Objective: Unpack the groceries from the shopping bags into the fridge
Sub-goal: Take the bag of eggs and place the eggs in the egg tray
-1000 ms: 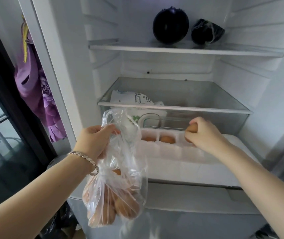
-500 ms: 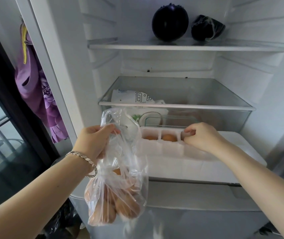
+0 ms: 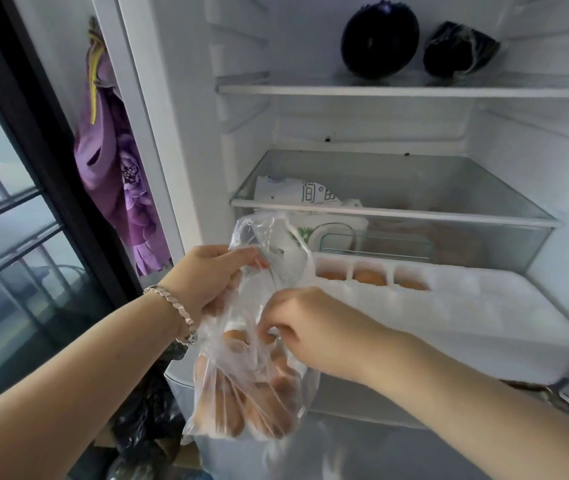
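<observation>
Purple cloth (image 3: 117, 161): it hung well to the left of the egg tray (image 3: 484, 323), outside the fridge.

Left hand (image 3: 207, 278): it was left of the egg tray and a little lower. Its fingers were curled round the gathered top of the plastic bag (image 3: 259, 393) and carried its weight.

Plastic bag: thin and clear, it hung in the air just in front of the left end of the egg tray, with its mouth open upward.

Bagged eggs (image 3: 233, 336): many brown ones lay loose in the bottom of the bag, below the level of the egg tray.

Right hand (image 3: 310, 327): it was in front of the egg tray, with bent fingers at the mouth of the bag. One could not tell if it already held an egg.

Placed eggs (image 3: 368, 276): three sat in the back row of the egg tray, at its left end.

Handling: the eggs were probably light, smooth and very fragile, and the soft bag gave them no protection.

Where to hold: it seemed best to take one egg at a time, with the fingertips round its middle and little pressure, while the other hand kept the bag quiet.
</observation>
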Action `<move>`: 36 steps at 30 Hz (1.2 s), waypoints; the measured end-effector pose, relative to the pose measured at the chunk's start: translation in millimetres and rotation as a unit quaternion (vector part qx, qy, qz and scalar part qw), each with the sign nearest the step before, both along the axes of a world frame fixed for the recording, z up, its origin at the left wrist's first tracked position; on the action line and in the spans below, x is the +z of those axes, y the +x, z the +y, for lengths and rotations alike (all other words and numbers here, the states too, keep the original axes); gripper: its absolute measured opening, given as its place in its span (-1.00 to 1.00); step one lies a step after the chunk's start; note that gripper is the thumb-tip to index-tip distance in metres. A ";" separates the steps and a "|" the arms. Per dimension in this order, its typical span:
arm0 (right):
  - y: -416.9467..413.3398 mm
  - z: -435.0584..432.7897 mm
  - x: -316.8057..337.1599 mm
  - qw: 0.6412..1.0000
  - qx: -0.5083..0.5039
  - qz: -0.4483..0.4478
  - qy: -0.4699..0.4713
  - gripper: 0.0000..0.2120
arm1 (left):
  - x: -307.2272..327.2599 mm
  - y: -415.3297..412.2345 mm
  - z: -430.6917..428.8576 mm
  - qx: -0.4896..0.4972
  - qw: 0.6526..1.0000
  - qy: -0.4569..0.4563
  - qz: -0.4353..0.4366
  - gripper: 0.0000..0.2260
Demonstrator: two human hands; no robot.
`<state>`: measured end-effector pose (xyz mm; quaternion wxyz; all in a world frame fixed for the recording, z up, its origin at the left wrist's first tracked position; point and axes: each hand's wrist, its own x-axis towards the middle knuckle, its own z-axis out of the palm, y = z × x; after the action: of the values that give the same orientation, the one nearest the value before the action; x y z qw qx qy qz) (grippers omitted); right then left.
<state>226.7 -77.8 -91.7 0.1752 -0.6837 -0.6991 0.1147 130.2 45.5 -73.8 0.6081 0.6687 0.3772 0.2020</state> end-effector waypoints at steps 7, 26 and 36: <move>-27.4 36.3 -12.9 0.944 0.039 -0.221 -0.242 -0.85 | -1.8 -5.3 -6.2 0.023 0.999 0.012 -0.031 -0.76; -19.1 25.7 -16.5 0.958 0.062 -0.233 -0.157 -0.96 | -3.6 -3.3 -10.1 0.035 0.998 0.015 -0.053 -0.79; 47.9 -45.1 52.3 0.967 -0.251 0.046 -0.008 -0.70 | -3.5 9.5 -12.3 0.083 0.995 0.028 -0.052 -0.80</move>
<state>274.6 -123.0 -39.4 0.2249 -0.8324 -0.4956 0.1046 139.7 33.2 -77.4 0.5887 0.6406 0.3937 0.2967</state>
